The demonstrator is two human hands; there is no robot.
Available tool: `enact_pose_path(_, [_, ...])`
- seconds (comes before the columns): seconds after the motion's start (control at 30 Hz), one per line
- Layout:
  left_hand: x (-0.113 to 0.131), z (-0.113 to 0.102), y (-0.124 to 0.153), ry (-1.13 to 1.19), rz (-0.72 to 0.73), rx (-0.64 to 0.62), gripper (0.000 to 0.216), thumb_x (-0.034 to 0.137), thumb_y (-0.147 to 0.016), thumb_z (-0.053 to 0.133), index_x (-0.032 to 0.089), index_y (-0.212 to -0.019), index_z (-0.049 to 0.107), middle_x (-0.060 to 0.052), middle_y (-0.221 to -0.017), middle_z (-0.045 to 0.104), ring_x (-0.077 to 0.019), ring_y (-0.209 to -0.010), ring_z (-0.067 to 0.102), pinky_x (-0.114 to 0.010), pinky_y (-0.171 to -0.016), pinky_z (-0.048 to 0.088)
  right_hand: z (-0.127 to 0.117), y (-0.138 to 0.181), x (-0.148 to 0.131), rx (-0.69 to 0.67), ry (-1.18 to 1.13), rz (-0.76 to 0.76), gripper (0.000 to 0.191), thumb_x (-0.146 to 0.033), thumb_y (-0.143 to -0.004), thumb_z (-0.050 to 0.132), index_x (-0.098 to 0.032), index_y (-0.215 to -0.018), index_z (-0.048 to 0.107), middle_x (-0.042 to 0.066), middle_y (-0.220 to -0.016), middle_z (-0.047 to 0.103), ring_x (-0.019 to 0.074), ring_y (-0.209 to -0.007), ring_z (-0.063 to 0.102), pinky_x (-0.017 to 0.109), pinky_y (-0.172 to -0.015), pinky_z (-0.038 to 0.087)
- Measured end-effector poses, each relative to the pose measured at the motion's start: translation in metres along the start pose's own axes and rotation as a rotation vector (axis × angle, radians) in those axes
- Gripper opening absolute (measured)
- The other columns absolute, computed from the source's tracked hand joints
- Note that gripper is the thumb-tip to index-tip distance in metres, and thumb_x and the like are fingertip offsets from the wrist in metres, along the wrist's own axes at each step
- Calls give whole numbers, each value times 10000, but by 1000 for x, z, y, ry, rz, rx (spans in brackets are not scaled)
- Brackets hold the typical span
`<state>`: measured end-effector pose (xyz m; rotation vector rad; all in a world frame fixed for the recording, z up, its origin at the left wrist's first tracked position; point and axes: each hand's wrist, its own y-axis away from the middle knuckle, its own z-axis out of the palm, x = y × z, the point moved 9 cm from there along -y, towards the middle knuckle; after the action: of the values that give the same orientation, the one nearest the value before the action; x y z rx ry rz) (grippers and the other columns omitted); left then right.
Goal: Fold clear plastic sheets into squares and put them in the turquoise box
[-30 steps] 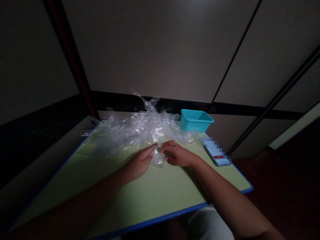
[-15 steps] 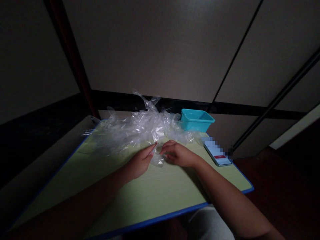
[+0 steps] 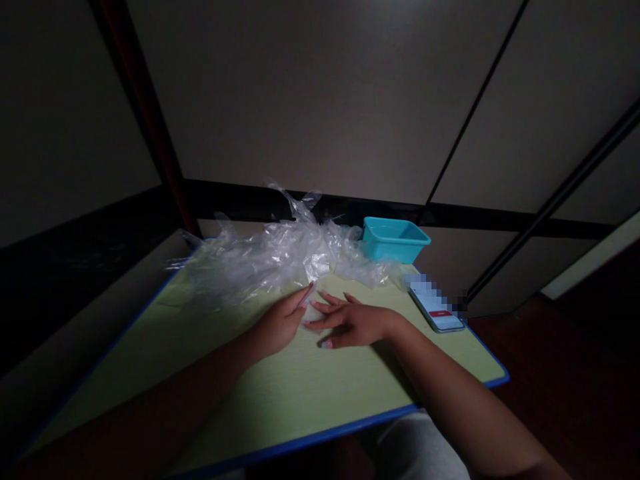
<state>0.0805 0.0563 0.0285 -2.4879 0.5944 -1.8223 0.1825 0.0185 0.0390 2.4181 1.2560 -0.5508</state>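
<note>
My left hand [image 3: 277, 327] rests on its side on the table, thumb and fingers closed on a small piece of clear plastic film [image 3: 313, 317]. My right hand [image 3: 353, 323] is open, its fingers spread over that piece and partly covering it. Just beyond both hands lies a loose pile of crumpled clear plastic [image 3: 280, 257]. Whether the pieces are bags or gloves is too unclear to tell.
A turquoise plastic basin [image 3: 395, 250] stands at the table's back right, touching the pile. Nearer me on the right lies a phone [image 3: 435, 307] with a lit screen. The pale green table [image 3: 280, 407] has a blue edge. Cabinet-like panels rise behind it.
My right hand has opened from bent, gathered fingers to spread ones and come slightly nearer me, over the small plastic piece. My left hand keeps almost the same place.
</note>
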Motion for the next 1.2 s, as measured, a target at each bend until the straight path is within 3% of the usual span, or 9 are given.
enact_pose_path(0.2, [2, 1, 1, 0, -18, -11, 614, 457, -761, 464, 116, -1272, 463, -99, -1365, 404, -238, -1264, 349, -361, -1074, 203, 0, 0, 0, -3, -15, 17, 533, -450, -778, 582, -407, -1277, 400, 24, -1474, 106, 300, -1335, -69, 658, -944, -58])
enact_pose_path(0.37, [2, -1, 0, -14, -5, 7, 590, 429, -760, 463, 112, -1257, 481, -95, -1354, 422, -245, -1253, 366, -362, -1072, 210, -5, 6, 1, -11, -60, 8, 576, -436, -744, 626, -400, -1276, 408, 24, -1462, 183, 296, -1342, -13, 641, -969, -9])
enact_pose_path(0.6, [3, -1, 0, -28, -3, 3, 617, 417, -761, 438, 72, -1272, 455, -114, -1357, 413, -249, -1253, 364, -373, -1070, 207, -2, 10, 8, -87, -39, 84, 734, -466, -738, 613, -328, -1366, 261, 60, -1465, 145, 294, -1341, -10, 623, -994, 6])
enact_pose_path(0.93, [1, -1, 1, -15, -18, 0, 575, 441, -756, 474, 137, -1244, 499, -78, -1349, 433, -246, -1246, 376, -367, -1067, 223, -1, 7, 5, -54, -8, 87, 696, -448, -709, 647, -364, -1329, 341, 50, -1465, 167, 314, -1336, -15, 624, -992, 46])
enact_pose_path(1.2, [5, -2, 1, -48, -12, 12, 584, 425, -764, 446, 111, -1255, 483, -93, -1355, 421, -247, -1251, 369, -363, -1069, 215, 4, 8, -2, -121, -31, 49, 719, -440, -757, 600, -349, -1369, 232, 44, -1469, 117, 284, -1340, -28, 621, -995, -5])
